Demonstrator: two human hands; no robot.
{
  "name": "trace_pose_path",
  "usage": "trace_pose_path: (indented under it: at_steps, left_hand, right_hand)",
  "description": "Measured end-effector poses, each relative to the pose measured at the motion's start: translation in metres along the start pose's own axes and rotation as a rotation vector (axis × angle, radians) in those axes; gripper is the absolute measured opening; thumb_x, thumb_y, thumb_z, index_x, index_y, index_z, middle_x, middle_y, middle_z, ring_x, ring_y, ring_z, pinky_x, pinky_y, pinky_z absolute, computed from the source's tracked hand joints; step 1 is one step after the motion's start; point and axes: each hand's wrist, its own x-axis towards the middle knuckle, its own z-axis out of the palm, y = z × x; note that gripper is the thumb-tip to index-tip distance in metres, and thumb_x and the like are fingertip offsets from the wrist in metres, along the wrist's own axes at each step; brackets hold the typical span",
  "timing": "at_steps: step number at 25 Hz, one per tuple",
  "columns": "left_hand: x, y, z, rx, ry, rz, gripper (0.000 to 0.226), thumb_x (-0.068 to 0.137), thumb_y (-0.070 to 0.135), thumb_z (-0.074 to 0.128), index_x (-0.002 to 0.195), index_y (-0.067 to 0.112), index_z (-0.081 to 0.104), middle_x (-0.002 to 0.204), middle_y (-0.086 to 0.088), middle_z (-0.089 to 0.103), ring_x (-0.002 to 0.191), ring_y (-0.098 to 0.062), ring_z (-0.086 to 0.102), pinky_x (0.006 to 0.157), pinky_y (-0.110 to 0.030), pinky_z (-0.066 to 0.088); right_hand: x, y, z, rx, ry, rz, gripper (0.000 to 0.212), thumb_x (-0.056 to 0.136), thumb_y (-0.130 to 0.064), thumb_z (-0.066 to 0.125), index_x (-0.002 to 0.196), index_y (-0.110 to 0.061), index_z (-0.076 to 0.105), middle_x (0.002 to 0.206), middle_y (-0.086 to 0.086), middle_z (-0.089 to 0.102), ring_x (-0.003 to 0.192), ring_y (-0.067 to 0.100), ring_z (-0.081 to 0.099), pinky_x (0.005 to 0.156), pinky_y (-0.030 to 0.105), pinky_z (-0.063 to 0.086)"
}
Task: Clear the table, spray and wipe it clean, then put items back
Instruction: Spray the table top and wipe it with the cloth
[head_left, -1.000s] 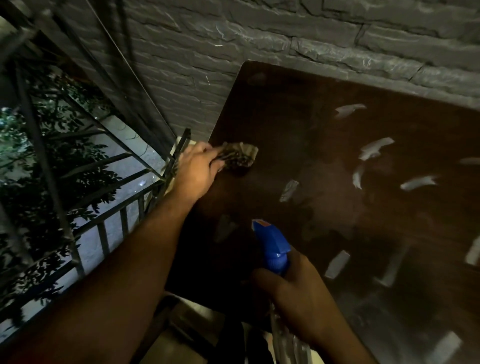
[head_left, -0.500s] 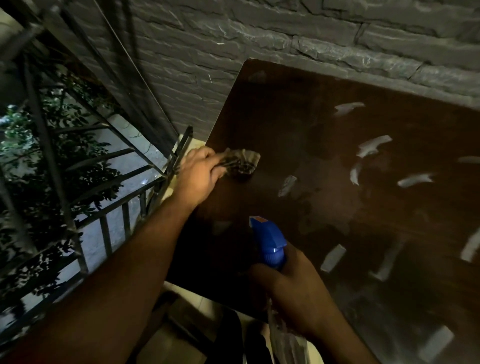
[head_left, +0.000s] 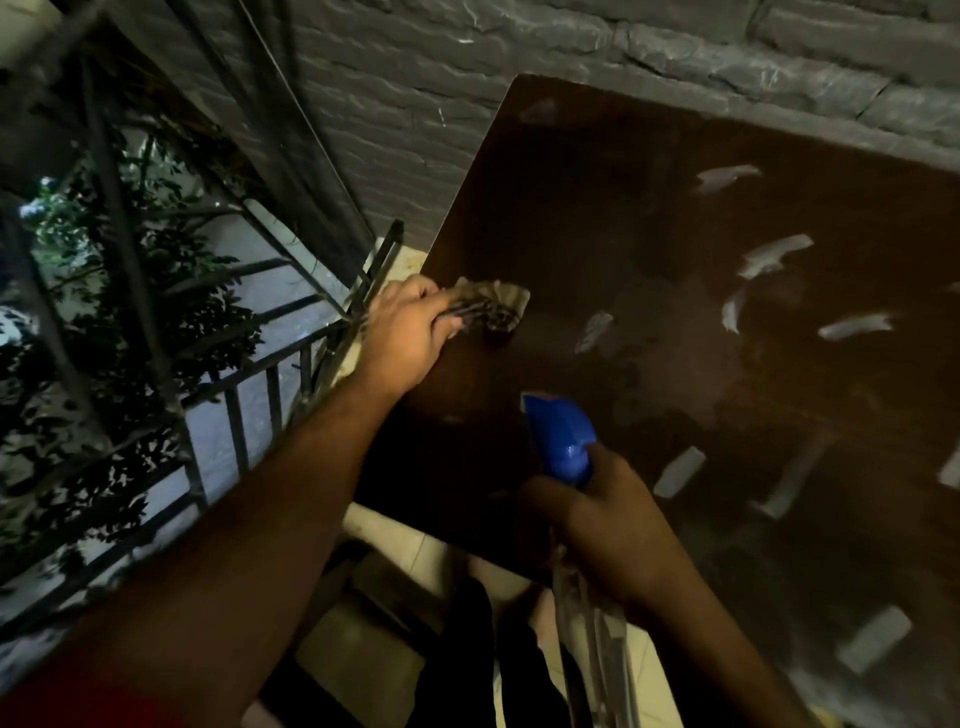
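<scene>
The left hand (head_left: 410, 332) clenches a crumpled striped cloth (head_left: 488, 309) against the dark table (head_left: 649, 218) near its left edge — the bunched fabric sticks out past the fingers toward the table's middle. The right hand (head_left: 608, 525) grasps a spray bottle (head_left: 561, 441) by the neck — its blue head rises above the grip, nozzle aimed up-left toward the cloth, while the clear body runs down below the palm.

Bare table (head_left: 675, 415) centre passable, brick wall (head_left: 519, 62) closing far edge, railing (head_left: 249, 384) (metal) flanking left
</scene>
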Motion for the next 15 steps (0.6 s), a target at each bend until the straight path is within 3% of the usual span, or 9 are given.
trace_pose_path:
  at_steps: [2,5,7,10,13,15]
  left_hand:
    - [-0.023,0.026,0.005,-0.026,-0.054,0.063,0.034,0.088,0.03,0.059,0.121,0.024,0.062,0.112,-0.003,0.056,0.103,-0.024,0.047,0.083,-0.034,0.031]
    - [-0.089,0.018,0.006,-0.045,-0.1,0.299,0.038,0.087,0.03,0.049,0.123,0.028,0.06,0.111,-0.003,0.057,0.1,-0.023,0.044,0.08,-0.035,0.031]
    - [-0.09,-0.003,-0.001,-0.049,-0.057,0.215,0.039,0.088,0.033,0.047,0.125,0.03,0.058,0.109,-0.004,0.056,0.1,-0.025,0.045,0.081,-0.036,0.032]
    - [-0.035,-0.008,0.0,-0.027,0.07,-0.076,0.032,0.09,0.03,0.057,0.12,0.021,0.063,0.109,-0.009,0.056,0.103,-0.031,0.048,0.084,-0.037,0.032]
    - [-0.002,0.004,0.005,-0.034,0.085,-0.078,0.036,0.09,0.032,0.057,0.123,0.018,0.062,0.114,-0.009,0.057,0.107,-0.031,0.049,0.091,-0.039,0.036]
    - [-0.009,0.005,0.005,-0.061,0.053,-0.019,0.038,0.089,0.033,0.058,0.125,0.021,0.061,0.113,-0.008,0.057,0.106,-0.029,0.049,0.09,-0.037,0.036]
  right_hand:
    - [0.0,-0.001,0.001,-0.018,0.003,-0.002,0.041,0.058,-0.045,0.065,0.095,-0.028,0.062,0.084,0.008,0.072,0.077,0.029,0.069,0.077,0.056,0.055]
    - [0.0,-0.002,-0.002,-0.042,-0.01,-0.011,0.035,0.066,-0.04,0.066,0.099,-0.028,0.063,0.087,0.005,0.073,0.079,0.026,0.069,0.079,0.054,0.056]
    - [-0.003,0.001,-0.003,-0.045,-0.064,0.017,0.031,0.074,-0.035,0.07,0.103,-0.029,0.06,0.091,0.006,0.072,0.081,0.026,0.07,0.081,0.055,0.056]
    - [-0.006,0.007,0.004,-0.068,-0.158,0.091,0.028,0.078,-0.032,0.07,0.1,-0.035,0.053,0.096,0.011,0.07,0.08,0.03,0.069,0.082,0.055,0.057]
    - [-0.009,0.009,0.015,-0.094,-0.211,0.105,0.028,0.077,-0.035,0.069,0.101,-0.034,0.054,0.097,0.013,0.069,0.083,0.031,0.067,0.085,0.056,0.055]
    - [-0.012,0.006,0.021,-0.134,-0.23,0.107,0.051,0.061,-0.047,0.065,0.108,-0.029,0.057,0.097,0.013,0.07,0.085,0.033,0.067,0.086,0.057,0.054]
